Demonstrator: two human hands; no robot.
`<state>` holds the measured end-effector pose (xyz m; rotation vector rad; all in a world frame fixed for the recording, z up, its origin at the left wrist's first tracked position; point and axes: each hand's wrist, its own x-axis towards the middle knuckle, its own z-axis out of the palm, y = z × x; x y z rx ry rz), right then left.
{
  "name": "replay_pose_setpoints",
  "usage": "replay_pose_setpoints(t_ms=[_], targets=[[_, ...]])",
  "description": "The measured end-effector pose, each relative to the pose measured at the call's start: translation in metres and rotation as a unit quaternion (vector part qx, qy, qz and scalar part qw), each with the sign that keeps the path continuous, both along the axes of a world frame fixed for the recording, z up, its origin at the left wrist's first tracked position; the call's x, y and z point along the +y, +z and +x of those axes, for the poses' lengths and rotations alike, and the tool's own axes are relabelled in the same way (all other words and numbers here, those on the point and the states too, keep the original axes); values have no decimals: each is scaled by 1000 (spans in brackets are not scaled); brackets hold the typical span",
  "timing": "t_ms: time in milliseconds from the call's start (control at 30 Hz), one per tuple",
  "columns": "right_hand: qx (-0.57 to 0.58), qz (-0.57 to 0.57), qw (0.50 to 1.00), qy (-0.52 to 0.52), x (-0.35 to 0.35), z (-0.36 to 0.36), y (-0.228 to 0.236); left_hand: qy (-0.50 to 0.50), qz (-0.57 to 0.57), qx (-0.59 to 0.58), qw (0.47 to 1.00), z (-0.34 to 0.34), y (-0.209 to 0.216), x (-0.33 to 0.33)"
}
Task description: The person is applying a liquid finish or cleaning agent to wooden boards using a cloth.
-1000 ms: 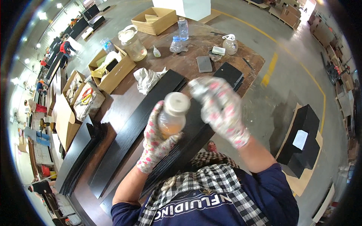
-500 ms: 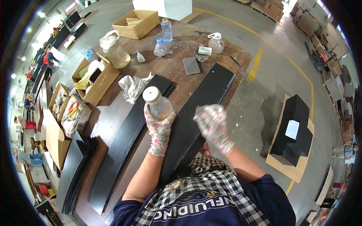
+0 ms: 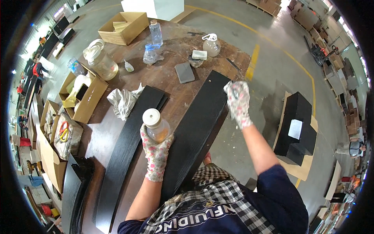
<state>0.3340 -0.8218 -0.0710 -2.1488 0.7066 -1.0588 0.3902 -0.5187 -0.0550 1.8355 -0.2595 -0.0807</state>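
My left hand (image 3: pixel 154 158), in a white glove with a floral print, is closed around a clear jar-like bottle (image 3: pixel 159 132) with a white lid, held upright. Under it lies a long black wood-grained board (image 3: pixel 196 121), running from my body toward the far edge of the table. At that board's far right corner is my right hand (image 3: pixel 238 102), gloved alike, its fingers curled down against the edge. What those fingers hold, if anything, is hidden. Left of the bottle rest more black boards (image 3: pixel 126 152).
A crumpled white cloth (image 3: pixel 122 102) lies beyond the boards. Further back are a grey block (image 3: pixel 184 73), a small glue bottle (image 3: pixel 128 66), plastic bottles (image 3: pixel 156 34) and a large jar (image 3: pixel 103 66). Cardboard boxes (image 3: pixel 91 99) line the left. A black box-shaped piece (image 3: pixel 298 128) stands on the floor at right.
My right hand has moved right and away from me, from above the board to its far right edge. My left hand with the bottle has come slightly nearer to me.
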Motion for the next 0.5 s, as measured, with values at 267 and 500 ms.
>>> replay_pose_setpoints(t_ms=[267, 500], targets=[[-33, 76, 994, 74, 60, -19, -13, 35, 21, 24, 999, -2, 0, 6], [-74, 56, 995, 40, 54, -16, -24, 17, -57, 38, 998, -1, -11, 10]])
